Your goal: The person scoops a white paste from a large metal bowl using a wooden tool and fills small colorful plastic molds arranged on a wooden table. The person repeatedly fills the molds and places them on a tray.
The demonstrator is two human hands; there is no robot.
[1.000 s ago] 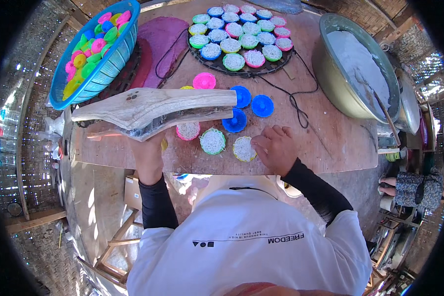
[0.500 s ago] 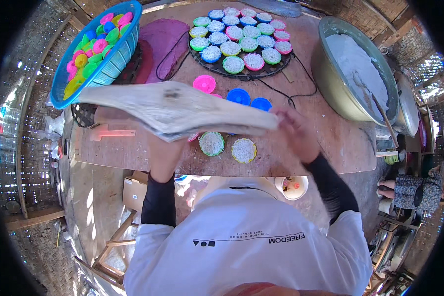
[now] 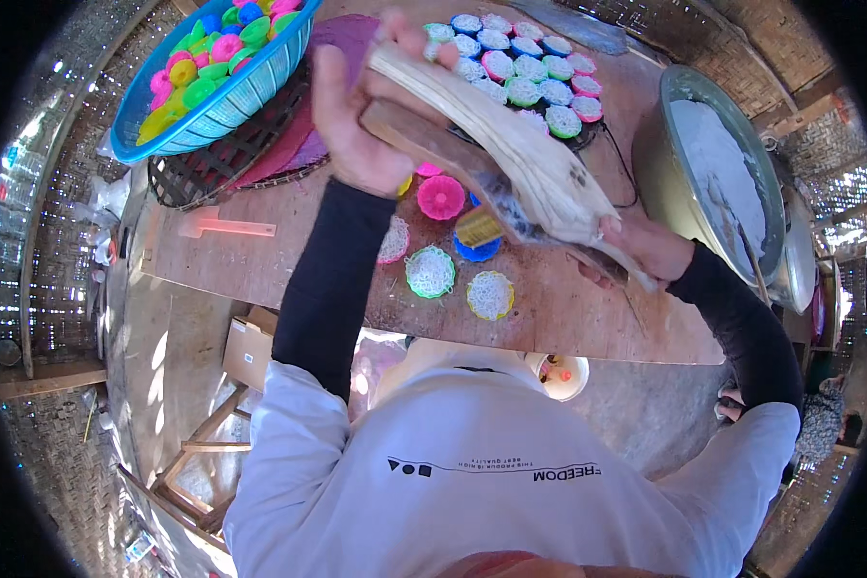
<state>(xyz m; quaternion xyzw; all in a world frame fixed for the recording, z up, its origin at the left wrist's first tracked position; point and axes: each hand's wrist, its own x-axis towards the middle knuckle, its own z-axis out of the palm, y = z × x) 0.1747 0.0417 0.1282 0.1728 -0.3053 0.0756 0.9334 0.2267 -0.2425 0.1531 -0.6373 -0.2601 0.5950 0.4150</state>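
A wooden hand press made of two long pale pieces (image 3: 525, 144) is tilted across the table in front of me. My left hand (image 3: 361, 125) is around its far-left end, thumb up and fingers over the upper piece. At the near-right end, my right hand (image 3: 645, 252) grips the press. A yellowish cylinder (image 3: 479, 228) sticks out beneath it, right over a blue cup (image 3: 477, 252). Close by are a pink cup (image 3: 441, 197) and noodle-filled cups, one green (image 3: 430, 273) and one yellow (image 3: 491, 295).
A blue basket (image 3: 226, 116) of colourful cups stands at the far left. Many filled cups (image 3: 528, 67) sit together at the back. On the right is a large metal basin (image 3: 650, 144) of white dough or flour with a stick in it. A pink spatula (image 3: 226, 226) lies at left.
The press has swung from lying nearly level to a steep slant, its left end going farther away. My left hand has moved up and forward, my right hand rightward.
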